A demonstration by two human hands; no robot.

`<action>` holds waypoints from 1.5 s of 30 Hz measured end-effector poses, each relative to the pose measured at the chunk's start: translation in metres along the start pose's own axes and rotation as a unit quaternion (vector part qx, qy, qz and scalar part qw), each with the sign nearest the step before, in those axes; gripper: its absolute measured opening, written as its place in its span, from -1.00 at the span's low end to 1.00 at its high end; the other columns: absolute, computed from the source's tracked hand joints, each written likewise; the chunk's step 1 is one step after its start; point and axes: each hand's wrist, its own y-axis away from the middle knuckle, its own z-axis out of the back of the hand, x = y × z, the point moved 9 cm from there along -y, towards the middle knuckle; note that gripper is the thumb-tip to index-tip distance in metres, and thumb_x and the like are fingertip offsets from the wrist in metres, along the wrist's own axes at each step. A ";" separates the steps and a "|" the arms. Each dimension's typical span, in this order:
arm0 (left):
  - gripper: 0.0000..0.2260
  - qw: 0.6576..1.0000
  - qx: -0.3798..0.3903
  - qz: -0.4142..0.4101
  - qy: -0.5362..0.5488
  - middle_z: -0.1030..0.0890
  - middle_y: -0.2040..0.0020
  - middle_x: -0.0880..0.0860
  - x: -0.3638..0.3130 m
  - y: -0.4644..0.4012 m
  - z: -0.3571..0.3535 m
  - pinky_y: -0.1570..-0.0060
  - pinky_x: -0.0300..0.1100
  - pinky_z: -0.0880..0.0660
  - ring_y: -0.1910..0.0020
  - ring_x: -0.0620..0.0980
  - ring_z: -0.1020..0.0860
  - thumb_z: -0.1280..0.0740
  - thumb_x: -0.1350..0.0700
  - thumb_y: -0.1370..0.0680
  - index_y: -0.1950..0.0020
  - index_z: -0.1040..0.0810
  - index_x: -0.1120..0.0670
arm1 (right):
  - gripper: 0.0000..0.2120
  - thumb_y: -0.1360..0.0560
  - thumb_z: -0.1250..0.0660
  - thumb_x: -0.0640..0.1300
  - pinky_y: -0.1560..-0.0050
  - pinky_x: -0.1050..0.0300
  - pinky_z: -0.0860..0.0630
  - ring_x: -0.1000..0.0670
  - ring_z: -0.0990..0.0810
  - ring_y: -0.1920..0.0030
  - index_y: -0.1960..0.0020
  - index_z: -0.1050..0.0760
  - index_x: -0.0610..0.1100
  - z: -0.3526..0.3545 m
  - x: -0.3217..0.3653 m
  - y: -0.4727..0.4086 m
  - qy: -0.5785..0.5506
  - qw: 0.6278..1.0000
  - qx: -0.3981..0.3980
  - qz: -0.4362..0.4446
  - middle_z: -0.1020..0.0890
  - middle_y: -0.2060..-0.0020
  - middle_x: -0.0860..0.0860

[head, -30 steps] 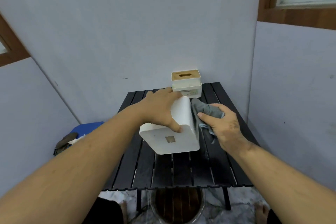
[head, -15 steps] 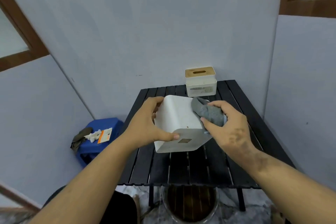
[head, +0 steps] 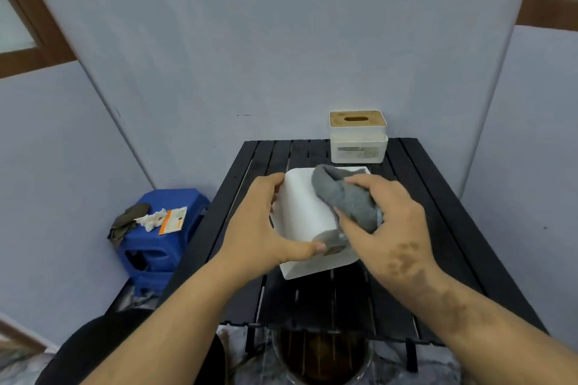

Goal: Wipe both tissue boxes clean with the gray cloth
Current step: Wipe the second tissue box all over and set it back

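Gripping white tissue box (head: 305, 212): left hand (head: 256, 228); right hand (head: 391, 222) presses gray cloth (head: 347, 197) on top.

The right hand (head: 389, 222) and gray cloth (head: 345, 200) cover the right side of the white tissue box (head: 301, 212); its underside cannot be seen. The left hand's fingers (head: 270, 183) curl behind the box's far edge. The label on the second tissue box (head: 358, 137) is too small to read (likewise the orange card (head: 172, 220) on the blue stool (head: 156, 244)). The round container (head: 322, 356) under the surface (head: 438, 228) is cut off by the bottom edge.
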 end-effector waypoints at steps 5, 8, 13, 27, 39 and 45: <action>-0.06 0.999 0.001 -0.020 -0.029 -0.41 -0.29 -0.29 -0.005 0.004 -0.003 -0.24 0.02 -0.55 -0.30 -0.19 -0.46 -0.59 -0.32 -0.14 -0.44 -0.31 -0.17 | -0.65 -0.37 -0.56 -0.12 0.03 0.28 -0.58 0.09 -0.60 -0.01 -0.08 -0.56 0.13 0.003 -0.032 -0.017 -0.051 0.997 0.035 -0.056 -0.61 0.03 0.17; -0.07 0.998 0.000 -0.027 -0.060 -0.38 -0.30 -0.31 -0.012 0.007 -0.004 -0.25 0.01 -0.54 -0.31 -0.20 -0.43 -0.54 -0.36 -0.14 -0.43 -0.27 -0.19 | -0.71 -0.41 -0.55 -0.12 0.18 0.49 -0.48 0.11 -0.60 0.01 -0.06 -0.54 0.05 0.032 -0.074 -0.026 -0.020 0.987 -0.046 -0.155 -0.60 0.10 0.20; -0.13 0.995 -0.020 -0.049 -0.088 -0.38 -0.24 -0.30 -0.027 0.015 -0.008 -0.05 -0.15 -0.50 -0.22 -0.26 -0.43 -0.55 -0.32 -0.14 -0.37 -0.27 -0.23 | -0.62 -0.34 -0.57 -0.18 0.03 0.30 -0.54 0.13 -0.58 -0.02 -0.11 -0.58 0.04 -0.001 -0.001 -0.015 -0.016 1.000 -0.005 -0.021 -0.62 0.01 0.12; -0.08 0.986 -0.020 -0.089 -0.140 -0.36 -0.29 -0.21 -0.042 0.026 -0.022 -0.11 -0.21 -0.48 -0.23 -0.19 -0.42 -0.49 -0.34 -0.17 -0.45 -0.34 -0.03 | -0.63 -0.34 -0.56 -0.20 0.00 0.15 -0.56 0.08 -0.60 0.00 -0.12 -0.61 -0.02 -0.002 0.026 -0.013 -0.021 0.998 0.007 0.051 -0.64 0.05 0.12; -0.03 0.996 -0.042 -0.038 -0.073 -0.40 -0.29 -0.21 -0.022 0.020 -0.012 -0.17 -0.01 -0.53 -0.26 -0.17 -0.42 -0.53 -0.36 -0.13 -0.47 -0.35 -0.08 | -0.70 -0.39 -0.53 -0.21 0.10 0.22 -0.60 0.12 -0.61 0.07 -0.05 -0.57 0.04 0.021 -0.031 -0.004 -0.023 0.997 -0.019 -0.067 -0.62 0.11 0.14; -0.08 0.998 -0.055 -0.017 -0.006 -0.43 -0.26 -0.23 -0.004 0.014 -0.007 -0.22 -0.08 -0.52 -0.28 -0.19 -0.46 -0.61 -0.30 -0.12 -0.42 -0.38 -0.13 | -0.59 -0.37 -0.57 -0.20 0.03 0.16 -0.61 0.04 -0.62 -0.03 -0.17 -0.58 0.01 0.007 -0.025 0.005 -0.021 0.998 0.059 0.010 -0.62 -0.01 0.15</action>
